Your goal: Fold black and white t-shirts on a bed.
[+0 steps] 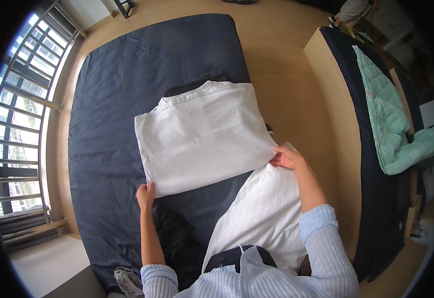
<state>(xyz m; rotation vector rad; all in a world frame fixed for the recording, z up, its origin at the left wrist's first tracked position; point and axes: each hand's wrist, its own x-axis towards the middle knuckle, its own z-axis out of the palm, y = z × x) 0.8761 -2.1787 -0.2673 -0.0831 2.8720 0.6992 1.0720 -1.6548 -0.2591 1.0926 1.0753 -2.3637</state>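
Note:
A white cloth garment (202,138), folded into a broad rectangle, lies before me with its collar-like edge away from me. My left hand (145,195) pinches its near left corner, thumb on top. At the near right corner my right hand (286,157) grips the same garment, fingers under the edge. Part of a dark folded cloth (187,88) shows beyond the white one, which covers the rest. Underneath spreads a dark navy sheet (105,149) on a bed. White fabric (258,208) drapes over my lap below the right hand.
Black cloth (174,234) lies beside my left forearm, with a grey cloth (127,281) near the bottom edge. To the right, a mint-green quilt (384,123) rests on another navy-covered bed. A barred window (19,130) lines the left. A person (351,11) stands far right.

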